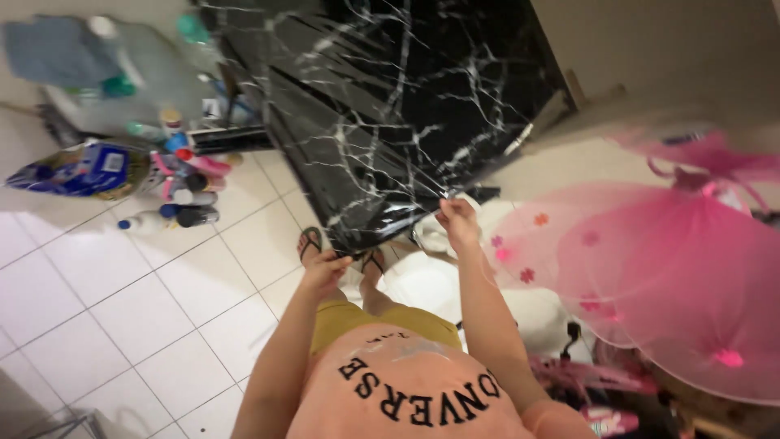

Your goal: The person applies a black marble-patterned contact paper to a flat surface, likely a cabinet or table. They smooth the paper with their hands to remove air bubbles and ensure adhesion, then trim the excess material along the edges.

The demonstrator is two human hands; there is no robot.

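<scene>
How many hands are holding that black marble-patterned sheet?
2. The left hand grips the near edge of the black marbled sheet at its left corner; the right hand pinches the same edge further right, beside the pink net wings. No other hands show.

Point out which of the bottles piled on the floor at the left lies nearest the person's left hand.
The dark bottle lying on its side at the pile's right edge is nearest the left hand; the white bottle lies farther left.

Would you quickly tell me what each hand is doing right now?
Left hand: closed on the black marbled sheet's lower edge.
Right hand: closed on the same edge.
</scene>
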